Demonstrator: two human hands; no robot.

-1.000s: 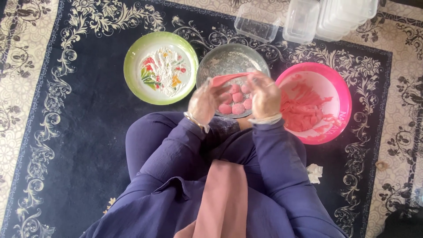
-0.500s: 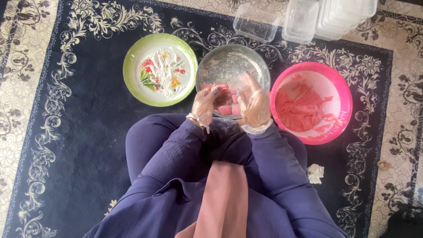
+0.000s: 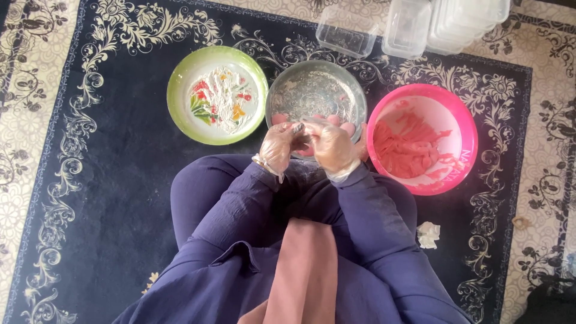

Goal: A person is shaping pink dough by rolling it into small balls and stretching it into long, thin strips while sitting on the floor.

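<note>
Left hand (image 3: 277, 146) and right hand (image 3: 332, 146), both in thin clear gloves, pressed together, cupping small pink soft meat lump (image 3: 303, 148) over near rim of round metal bowl (image 3: 316, 90). Lump likely light, sticky, slippery, squashable; best cradled gently in palms.

dark navy carpet (image 3: 90, 180) with cream floral scrollwork, pale patterned border (image 3: 24, 120) at edges, bright even daylight

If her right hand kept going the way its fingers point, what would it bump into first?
Probably the left hand: the right hand points leftward into it, fingertips seemingly already touching above the metal bowl, though depth is unclear.
</note>
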